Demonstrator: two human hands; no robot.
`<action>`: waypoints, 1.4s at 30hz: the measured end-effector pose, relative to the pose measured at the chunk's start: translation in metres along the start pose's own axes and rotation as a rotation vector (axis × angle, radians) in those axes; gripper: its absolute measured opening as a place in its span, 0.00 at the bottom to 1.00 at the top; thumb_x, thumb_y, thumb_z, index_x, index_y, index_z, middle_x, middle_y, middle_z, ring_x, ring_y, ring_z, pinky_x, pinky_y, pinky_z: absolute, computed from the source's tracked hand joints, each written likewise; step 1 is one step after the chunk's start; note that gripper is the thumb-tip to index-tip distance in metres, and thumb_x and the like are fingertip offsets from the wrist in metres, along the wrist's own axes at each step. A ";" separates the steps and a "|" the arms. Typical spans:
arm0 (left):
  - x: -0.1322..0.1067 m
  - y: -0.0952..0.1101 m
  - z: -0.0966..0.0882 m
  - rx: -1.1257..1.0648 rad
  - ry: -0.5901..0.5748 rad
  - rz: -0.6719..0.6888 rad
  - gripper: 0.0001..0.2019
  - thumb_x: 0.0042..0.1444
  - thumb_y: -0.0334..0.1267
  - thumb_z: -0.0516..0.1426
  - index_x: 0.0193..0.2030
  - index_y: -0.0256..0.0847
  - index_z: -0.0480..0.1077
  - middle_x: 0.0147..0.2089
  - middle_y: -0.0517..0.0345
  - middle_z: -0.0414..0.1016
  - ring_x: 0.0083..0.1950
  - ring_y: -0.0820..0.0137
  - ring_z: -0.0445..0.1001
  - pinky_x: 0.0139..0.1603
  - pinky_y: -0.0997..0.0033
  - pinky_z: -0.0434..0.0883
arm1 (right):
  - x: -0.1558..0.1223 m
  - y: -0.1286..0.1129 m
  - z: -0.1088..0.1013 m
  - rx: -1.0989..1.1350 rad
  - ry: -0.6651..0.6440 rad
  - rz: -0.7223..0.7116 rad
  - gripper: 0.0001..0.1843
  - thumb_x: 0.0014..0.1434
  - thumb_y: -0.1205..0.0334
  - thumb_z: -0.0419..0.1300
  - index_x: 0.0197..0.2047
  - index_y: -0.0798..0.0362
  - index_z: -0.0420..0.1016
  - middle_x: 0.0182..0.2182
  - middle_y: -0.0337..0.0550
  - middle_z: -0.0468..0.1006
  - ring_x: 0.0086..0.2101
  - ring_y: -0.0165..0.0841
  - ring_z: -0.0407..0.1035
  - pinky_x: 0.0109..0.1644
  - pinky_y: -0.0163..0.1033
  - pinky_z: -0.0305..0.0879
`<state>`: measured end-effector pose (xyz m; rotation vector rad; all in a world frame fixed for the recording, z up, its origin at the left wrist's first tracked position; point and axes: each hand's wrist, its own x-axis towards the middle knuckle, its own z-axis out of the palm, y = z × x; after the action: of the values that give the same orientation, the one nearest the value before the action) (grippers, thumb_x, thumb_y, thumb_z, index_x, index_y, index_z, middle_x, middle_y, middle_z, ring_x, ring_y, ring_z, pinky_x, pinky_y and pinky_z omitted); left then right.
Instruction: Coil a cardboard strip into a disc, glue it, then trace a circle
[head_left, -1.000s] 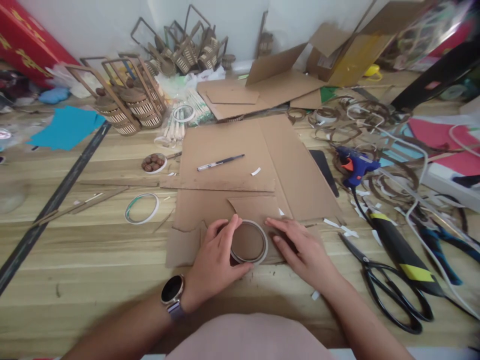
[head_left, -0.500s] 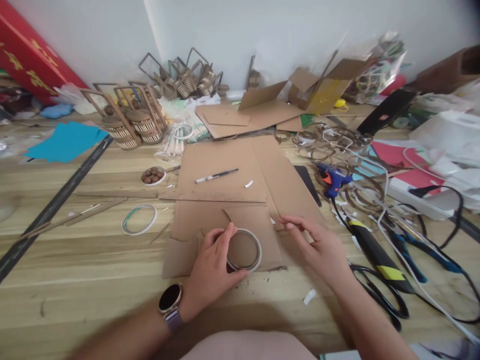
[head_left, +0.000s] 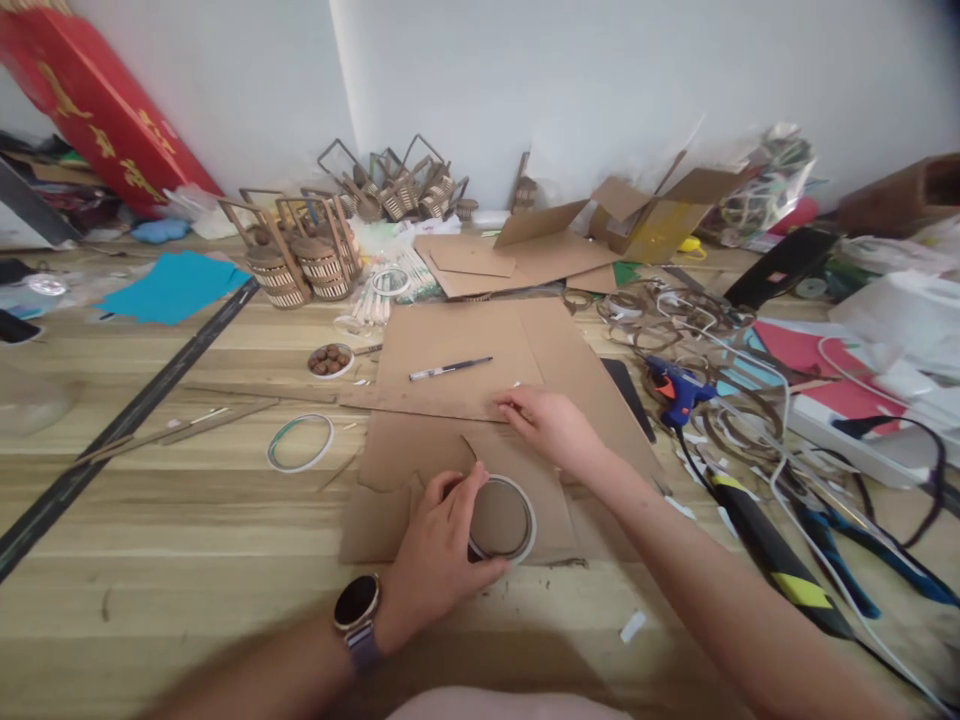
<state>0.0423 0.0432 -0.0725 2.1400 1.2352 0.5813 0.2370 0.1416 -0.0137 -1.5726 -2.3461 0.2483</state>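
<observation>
My left hand (head_left: 442, 545) grips the rim of a round tape roll (head_left: 502, 518), pressing it flat on a piece of brown cardboard (head_left: 540, 470) near the table's front edge. A watch sits on that wrist. My right hand (head_left: 546, 424) stretches forward over the cardboard, palm down and fingers loosely extended, its fingertips at the edge of a larger cardboard sheet (head_left: 450, 345). It holds nothing. A pen (head_left: 450, 368) lies on that larger sheet, a short way beyond the fingertips.
A thin tape ring (head_left: 300, 442) and a small dish of nuts (head_left: 330, 360) lie left. A blue glue gun (head_left: 675, 385), cables, cardboard rings and a black-and-yellow tool crowd the right. Woven baskets (head_left: 300, 260), boxes and blue paper (head_left: 172, 285) stand behind.
My right hand has left the tape roll's side and reached forward and left toward the pen. My left hand stays on the roll. The camera has tilted up.
</observation>
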 end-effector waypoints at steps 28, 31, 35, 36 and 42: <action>-0.001 0.001 -0.001 0.000 0.001 0.000 0.53 0.48 0.38 0.67 0.73 0.42 0.38 0.65 0.48 0.67 0.63 0.51 0.59 0.62 0.45 0.64 | -0.119 -0.030 0.022 0.627 0.427 0.356 0.04 0.60 0.59 0.59 0.35 0.48 0.73 0.29 0.41 0.79 0.30 0.35 0.75 0.33 0.38 0.73; -0.001 0.001 -0.002 -0.002 0.004 0.015 0.52 0.49 0.39 0.66 0.73 0.43 0.37 0.65 0.47 0.68 0.64 0.51 0.60 0.61 0.45 0.64 | -0.120 -0.040 0.034 0.632 0.391 0.363 0.06 0.61 0.58 0.58 0.36 0.49 0.75 0.31 0.42 0.81 0.32 0.36 0.76 0.35 0.39 0.74; -0.001 -0.001 -0.003 0.014 0.012 0.039 0.53 0.49 0.39 0.67 0.73 0.43 0.35 0.64 0.46 0.68 0.64 0.50 0.59 0.61 0.45 0.64 | -0.111 -0.046 0.040 0.630 0.356 0.353 0.05 0.59 0.58 0.59 0.36 0.48 0.76 0.30 0.41 0.81 0.30 0.35 0.76 0.35 0.38 0.75; -0.001 -0.001 -0.003 0.019 0.015 0.048 0.54 0.49 0.38 0.67 0.73 0.43 0.35 0.64 0.46 0.68 0.64 0.50 0.60 0.61 0.45 0.64 | -0.110 -0.046 0.040 0.627 0.354 0.345 0.05 0.59 0.59 0.59 0.35 0.48 0.76 0.30 0.41 0.80 0.30 0.35 0.76 0.35 0.38 0.75; 0.000 -0.002 -0.002 0.042 0.026 0.078 0.57 0.47 0.38 0.69 0.72 0.43 0.32 0.64 0.47 0.67 0.63 0.50 0.60 0.61 0.46 0.64 | -0.109 -0.050 0.043 0.638 0.359 0.307 0.05 0.59 0.61 0.58 0.36 0.48 0.76 0.30 0.40 0.81 0.31 0.33 0.76 0.34 0.36 0.74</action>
<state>0.0397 0.0442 -0.0719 2.2302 1.1917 0.6236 0.2175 0.0228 -0.0557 -1.4785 -1.5357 0.6474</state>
